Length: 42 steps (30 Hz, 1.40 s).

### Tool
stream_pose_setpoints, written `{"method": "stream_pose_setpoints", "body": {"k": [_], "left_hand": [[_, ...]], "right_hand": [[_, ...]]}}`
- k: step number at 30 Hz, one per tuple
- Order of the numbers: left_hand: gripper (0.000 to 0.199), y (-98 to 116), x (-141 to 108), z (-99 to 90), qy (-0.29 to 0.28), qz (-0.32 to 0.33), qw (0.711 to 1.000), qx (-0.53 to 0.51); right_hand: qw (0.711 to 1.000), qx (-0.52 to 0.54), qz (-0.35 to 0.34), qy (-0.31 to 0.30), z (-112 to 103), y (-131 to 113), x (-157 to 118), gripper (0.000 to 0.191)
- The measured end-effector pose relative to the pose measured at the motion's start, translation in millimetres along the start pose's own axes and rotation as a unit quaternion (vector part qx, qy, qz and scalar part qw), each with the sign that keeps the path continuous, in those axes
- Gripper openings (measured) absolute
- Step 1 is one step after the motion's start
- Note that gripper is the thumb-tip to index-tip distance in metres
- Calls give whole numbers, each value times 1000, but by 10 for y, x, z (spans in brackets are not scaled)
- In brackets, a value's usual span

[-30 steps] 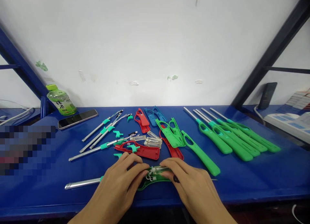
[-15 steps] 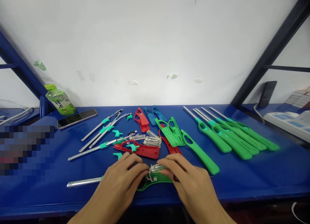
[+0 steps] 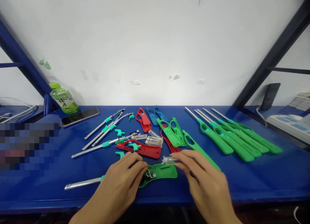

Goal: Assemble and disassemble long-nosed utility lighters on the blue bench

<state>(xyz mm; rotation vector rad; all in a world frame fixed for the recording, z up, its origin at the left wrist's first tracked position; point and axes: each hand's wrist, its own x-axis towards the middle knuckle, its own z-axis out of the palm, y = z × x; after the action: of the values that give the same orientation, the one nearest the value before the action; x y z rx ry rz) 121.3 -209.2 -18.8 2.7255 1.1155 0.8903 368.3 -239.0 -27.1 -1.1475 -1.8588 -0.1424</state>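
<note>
My left hand (image 3: 121, 182) is closed on the handle end of an open green lighter shell (image 3: 167, 172), near the front of the table. White wire curls inside the shell by the fingertips. A silver lighter tube (image 3: 82, 184) sticks out to the left from under this hand. My right hand (image 3: 205, 178) pinches a clear lighter fuel tank (image 3: 169, 160) by one end, a little above the shell and apart from it. Beyond the hands lie an open red shell (image 3: 147, 150), teal triggers (image 3: 135, 147) and several more clear tanks (image 3: 154, 141).
Finished-looking green lighters (image 3: 232, 143) lie in a row at right. Loose tubes with wires (image 3: 97, 130) are at left. Behind are blue shells (image 3: 158, 114) and green shells (image 3: 170, 133). A phone (image 3: 81, 117) and a bottle (image 3: 64, 99) stand by the wall.
My right hand has moved right and lifted the clear tank away from the green shell, uncovering the shell's wide end. My left hand stays on the shell. The view has shifted slightly.
</note>
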Motion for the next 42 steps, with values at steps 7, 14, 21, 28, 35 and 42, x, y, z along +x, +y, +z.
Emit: {"method": "stream_pose_setpoints", "body": {"k": [7,14,21,28,35,42], "left_hand": [[25,42,-34,14,51,15,997,49],[15,104,127,-153,67,22,994,-87],[23,-119,175,-376,53,71,994,-71],[31,-452,105,-621,24,35,999,12],[33,-861,61,-805,10,-109,983,145],[37,-996,54,-730,-15,-144,973,181]], "right_hand": [[999,24,-22,-35,5,47,-23,33],[996,16,-62,-54,9,-124,111,30],[992,86,-80,-55,41,-227,411,24],[982,95,-100,-126,266,-265,747,25],[977,-74,-34,-199,477,-136,1306,13],[955,-113,-47,-270,1020,-12,1597,16]]}}
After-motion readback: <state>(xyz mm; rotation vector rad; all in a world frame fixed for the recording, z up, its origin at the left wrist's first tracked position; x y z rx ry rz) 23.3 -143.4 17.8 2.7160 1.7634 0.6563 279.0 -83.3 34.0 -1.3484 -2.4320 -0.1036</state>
